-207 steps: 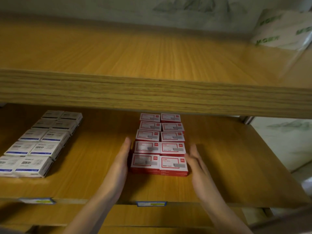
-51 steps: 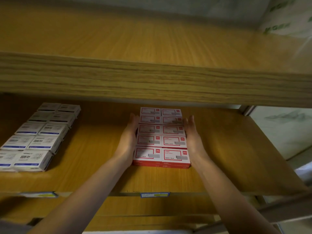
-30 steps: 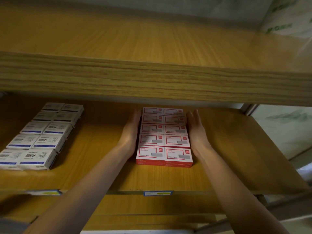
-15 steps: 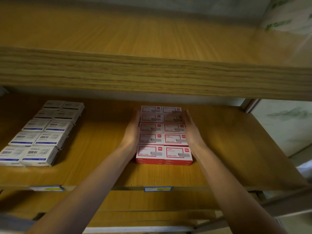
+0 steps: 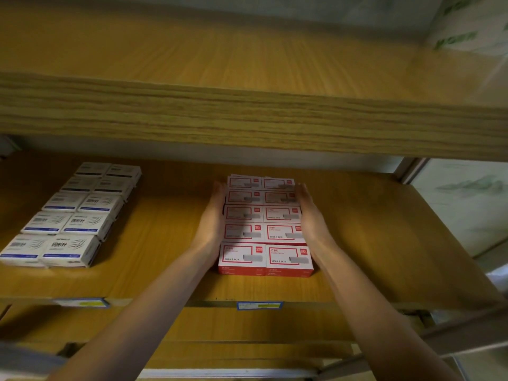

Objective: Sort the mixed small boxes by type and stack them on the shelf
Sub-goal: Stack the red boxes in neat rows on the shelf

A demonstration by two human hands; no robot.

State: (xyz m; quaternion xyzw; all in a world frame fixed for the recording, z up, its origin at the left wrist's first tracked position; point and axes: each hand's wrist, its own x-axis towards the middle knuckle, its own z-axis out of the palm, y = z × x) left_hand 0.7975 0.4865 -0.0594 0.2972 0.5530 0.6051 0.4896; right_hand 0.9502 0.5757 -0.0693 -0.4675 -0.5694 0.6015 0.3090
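A block of red-and-white small boxes [image 5: 264, 224] lies in two columns on the middle wooden shelf [image 5: 154, 243]. My left hand [image 5: 213, 218] presses flat against the block's left side with straight fingers. My right hand [image 5: 312, 215] presses flat against its right side in the same way. Further left on the same shelf, a block of white-and-blue small boxes [image 5: 74, 215] lies in two columns, untouched.
The upper shelf board [image 5: 247, 116] overhangs the back of the middle shelf. A white package with green print [image 5: 467, 26] sits on the upper shelf at the right. Blue price labels [image 5: 259, 305] are stuck on the shelf's front edge.
Over the last seconds both hands slid from the front of the red block toward its back along the sides. In the last half second they hardly moved.
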